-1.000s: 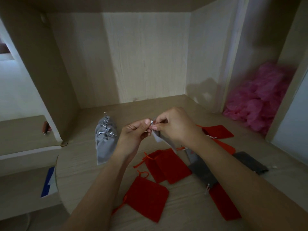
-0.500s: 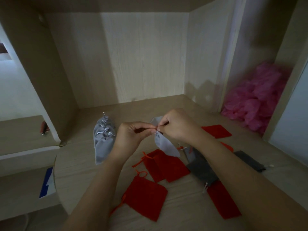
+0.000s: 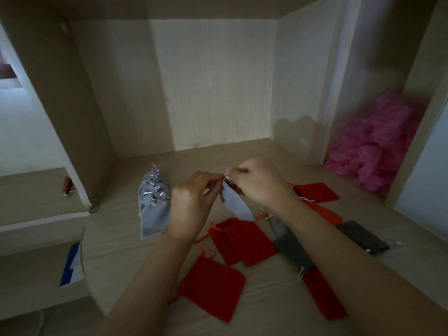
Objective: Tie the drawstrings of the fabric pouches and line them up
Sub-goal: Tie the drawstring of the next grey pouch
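Note:
A light grey pouch point(image 3: 234, 204) hangs above the desk between my hands. My left hand point(image 3: 191, 200) and my right hand point(image 3: 257, 183) both pinch its drawstring at the top, fingertips almost touching. To the left lies a row of tied light grey pouches point(image 3: 154, 204), overlapping one another. Red pouches lie flat below my hands: one nearest me point(image 3: 213, 284) and two overlapping point(image 3: 242, 241). More red pouches point(image 3: 315, 191) and dark grey pouches point(image 3: 293, 251) lie under and beside my right forearm.
The wooden desk point(image 3: 266, 299) sits inside a shelf niche with walls at the back and both sides. A heap of pink material point(image 3: 378, 146) fills the compartment at the right. A lower shelf at the left holds a small brown object point(image 3: 67, 186).
The grey pouch has been raised slightly and my hands have closed in on its top. The view shifted a little; the pouches on the desk have not moved.

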Motion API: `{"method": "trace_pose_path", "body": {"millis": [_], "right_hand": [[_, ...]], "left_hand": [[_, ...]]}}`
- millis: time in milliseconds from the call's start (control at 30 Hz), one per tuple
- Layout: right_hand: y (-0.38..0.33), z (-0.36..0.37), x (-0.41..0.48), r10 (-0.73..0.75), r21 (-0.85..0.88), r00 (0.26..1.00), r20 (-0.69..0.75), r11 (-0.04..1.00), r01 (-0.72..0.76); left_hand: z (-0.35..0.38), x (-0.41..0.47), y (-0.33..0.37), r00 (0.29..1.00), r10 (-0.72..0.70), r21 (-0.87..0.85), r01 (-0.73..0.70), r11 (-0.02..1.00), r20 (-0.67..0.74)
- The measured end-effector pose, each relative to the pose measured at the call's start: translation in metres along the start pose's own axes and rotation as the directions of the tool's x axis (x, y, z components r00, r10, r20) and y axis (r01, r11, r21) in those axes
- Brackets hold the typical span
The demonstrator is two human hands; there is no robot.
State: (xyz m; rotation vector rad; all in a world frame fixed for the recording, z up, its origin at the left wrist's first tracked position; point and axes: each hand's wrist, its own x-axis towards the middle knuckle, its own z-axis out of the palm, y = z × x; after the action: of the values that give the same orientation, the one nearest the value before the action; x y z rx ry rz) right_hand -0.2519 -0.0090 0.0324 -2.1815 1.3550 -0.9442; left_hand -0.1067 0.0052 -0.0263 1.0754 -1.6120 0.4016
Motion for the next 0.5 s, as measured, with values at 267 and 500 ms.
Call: {"method": "trace_pose_path", "body": {"millis": [267,500], "right_hand": [[0.015,0.005,0.009,0.256,0.641,0.941,0.219,0.690,-0.337],[0.010,0.005,0.007,0.236,0.676,0.928,0.289,0.636,-0.372]], "left_hand": [[-0.005,0.000,0.003,0.999,-0.035,-0.121,0.031,0.992,-0.037],[-0.005,0.003,0.000,0.977,-0.194,-0.121,0.182,0.976,-0.091]]}}
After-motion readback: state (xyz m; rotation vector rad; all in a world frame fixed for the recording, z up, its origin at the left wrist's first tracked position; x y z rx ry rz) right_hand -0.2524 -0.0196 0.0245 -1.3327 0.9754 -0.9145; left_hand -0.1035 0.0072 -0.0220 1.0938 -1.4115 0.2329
